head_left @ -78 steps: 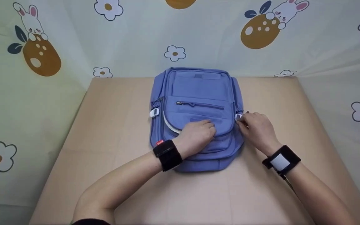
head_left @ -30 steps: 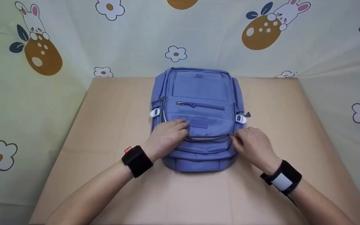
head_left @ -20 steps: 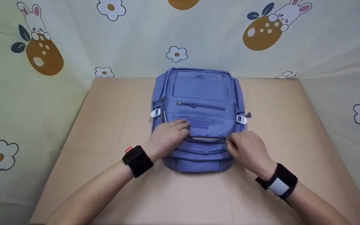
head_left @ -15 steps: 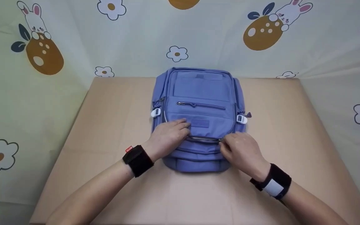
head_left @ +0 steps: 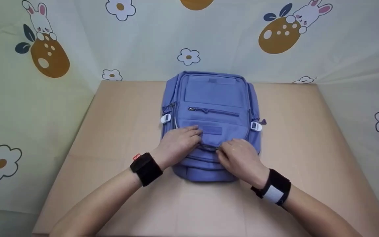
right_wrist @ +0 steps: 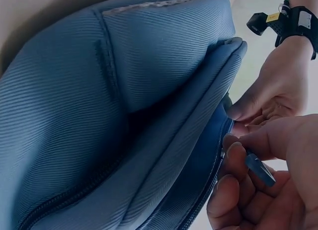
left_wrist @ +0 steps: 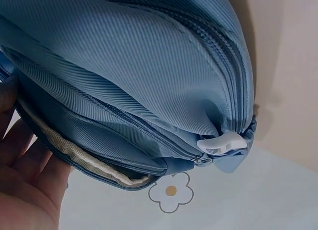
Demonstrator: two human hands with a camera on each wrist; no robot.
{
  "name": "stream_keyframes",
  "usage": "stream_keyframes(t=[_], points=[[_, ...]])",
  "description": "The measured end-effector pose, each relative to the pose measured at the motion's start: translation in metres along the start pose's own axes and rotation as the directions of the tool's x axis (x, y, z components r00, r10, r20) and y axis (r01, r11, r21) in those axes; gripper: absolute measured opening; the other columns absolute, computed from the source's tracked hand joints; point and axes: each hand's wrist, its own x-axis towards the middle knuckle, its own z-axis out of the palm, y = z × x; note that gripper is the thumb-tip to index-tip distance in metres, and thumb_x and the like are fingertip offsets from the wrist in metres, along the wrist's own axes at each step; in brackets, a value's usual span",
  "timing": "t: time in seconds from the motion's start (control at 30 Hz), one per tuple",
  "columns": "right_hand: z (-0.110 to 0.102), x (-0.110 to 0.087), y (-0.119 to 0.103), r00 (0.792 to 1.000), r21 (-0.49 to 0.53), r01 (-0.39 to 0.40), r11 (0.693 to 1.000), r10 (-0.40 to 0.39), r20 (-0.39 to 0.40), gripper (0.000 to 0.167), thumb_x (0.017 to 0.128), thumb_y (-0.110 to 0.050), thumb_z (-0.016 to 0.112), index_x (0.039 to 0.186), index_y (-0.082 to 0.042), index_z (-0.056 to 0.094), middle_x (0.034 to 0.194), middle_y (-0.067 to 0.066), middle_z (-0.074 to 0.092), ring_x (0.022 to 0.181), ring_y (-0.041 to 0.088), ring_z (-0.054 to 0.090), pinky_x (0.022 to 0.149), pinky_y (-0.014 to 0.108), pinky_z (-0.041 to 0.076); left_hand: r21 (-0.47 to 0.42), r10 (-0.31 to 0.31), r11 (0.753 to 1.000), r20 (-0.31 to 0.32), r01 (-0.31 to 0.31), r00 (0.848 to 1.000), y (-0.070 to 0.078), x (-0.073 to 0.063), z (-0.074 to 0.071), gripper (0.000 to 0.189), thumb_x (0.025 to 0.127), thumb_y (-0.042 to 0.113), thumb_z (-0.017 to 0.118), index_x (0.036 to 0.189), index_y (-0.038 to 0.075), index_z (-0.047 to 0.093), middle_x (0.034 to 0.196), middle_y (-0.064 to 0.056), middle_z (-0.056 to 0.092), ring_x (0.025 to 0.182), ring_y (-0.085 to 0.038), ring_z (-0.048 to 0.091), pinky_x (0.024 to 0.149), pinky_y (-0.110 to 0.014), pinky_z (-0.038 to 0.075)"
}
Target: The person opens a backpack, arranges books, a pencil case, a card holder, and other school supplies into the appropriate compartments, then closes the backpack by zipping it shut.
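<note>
A blue backpack (head_left: 214, 93) lies front side up on the table. My left hand (head_left: 180, 144) pinches the edge of its front pocket, thumb on one side and fingers on the other. In the left wrist view that pocket gapes, with cream lining (left_wrist: 82, 158) showing along its zipper. Close beside it, my right hand (head_left: 240, 159) grips the pocket's zipper pull (right_wrist: 259, 169) between thumb and curled fingers. The right wrist view has both hands side by side at the zipper edge. Seen from the head, the slider itself is mostly covered by the right fingers.
White buckles (head_left: 165, 118) hang at both sides of the backpack. A short zipper (head_left: 214, 111) crosses the front panel above the hands. The tan table (head_left: 127, 108) is bordered by a curtain (head_left: 150, 42) printed with rabbits and flowers.
The right hand has drawn the zipper pull from beside the right buckle round the corner and leftward along the pocket's lower edge. The left hand shifted left earlier, then stayed; the gap between them shrank.
</note>
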Motion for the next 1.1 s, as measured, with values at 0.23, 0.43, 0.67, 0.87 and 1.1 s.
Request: stream_keyframes(t=[0.23, 0.43, 0.67, 0.87, 1.1], points=[[0.0, -0.001, 0.003, 0.999, 0.017, -0.026, 1.0, 0.026, 0.029, 0.02, 0.095, -0.017, 0.067, 0.075, -0.016, 0.061, 0.065, -0.008, 0.052, 0.063, 0.019, 0.054, 0.063, 0.039, 0.046, -0.053, 0.027, 0.998, -0.019, -0.028, 0.999, -0.008, -0.003, -0.008, 0.009, 0.097, 0.015, 0.07, 0.102, 0.011, 0.076, 0.121, -0.009, 0.073, 0.119, -0.027, 0.066, 0.099, -0.038, 0.053], [0.0, -0.003, 0.005, 0.999, 0.023, -0.042, 0.999, 0.042, 0.031, 0.023, 0.095, -0.017, 0.066, 0.073, -0.018, 0.059, 0.065, -0.01, 0.05, 0.062, 0.017, 0.052, 0.063, 0.039, 0.046, -0.07, 0.034, 0.997, -0.022, -0.036, 0.999, -0.025, -0.012, -0.02, 0.012, 0.097, 0.015, 0.071, 0.106, 0.009, 0.077, 0.12, -0.009, 0.073, 0.119, -0.027, 0.065, 0.101, -0.038, 0.051], [-0.001, -0.003, 0.004, 0.999, 0.027, -0.047, 0.999, 0.046, 0.029, 0.025, 0.095, -0.016, 0.066, 0.072, -0.019, 0.057, 0.064, -0.01, 0.049, 0.061, 0.017, 0.052, 0.063, 0.04, 0.046, -0.084, 0.032, 0.996, -0.015, -0.033, 0.999, -0.044, -0.019, -0.021, 0.01, 0.095, 0.015, 0.074, 0.103, 0.009, 0.075, 0.121, -0.01, 0.072, 0.121, -0.029, 0.065, 0.102, -0.039, 0.051], [-0.001, -0.002, 0.004, 1.0, 0.032, -0.024, 0.999, 0.023, 0.009, 0.026, 0.094, -0.015, 0.066, 0.071, -0.018, 0.056, 0.063, -0.01, 0.048, 0.06, 0.017, 0.051, 0.062, 0.04, 0.046, -0.091, 0.007, 0.996, -0.052, -0.011, 0.999, -0.047, -0.018, -0.017, 0.007, 0.095, 0.012, 0.073, 0.1, 0.01, 0.069, 0.121, -0.007, 0.072, 0.12, -0.026, 0.065, 0.098, -0.038, 0.053], [-0.001, -0.001, 0.001, 1.0, 0.039, -0.028, 0.999, 0.028, 0.014, 0.026, 0.095, -0.015, 0.066, 0.071, -0.018, 0.056, 0.063, -0.011, 0.046, 0.059, 0.016, 0.049, 0.06, 0.038, 0.046, -0.088, 0.024, 0.996, -0.066, -0.03, 0.998, -0.046, -0.022, -0.01, 0.005, 0.096, 0.006, 0.069, 0.092, 0.008, 0.067, 0.122, -0.009, 0.072, 0.121, -0.028, 0.064, 0.096, -0.038, 0.054]])
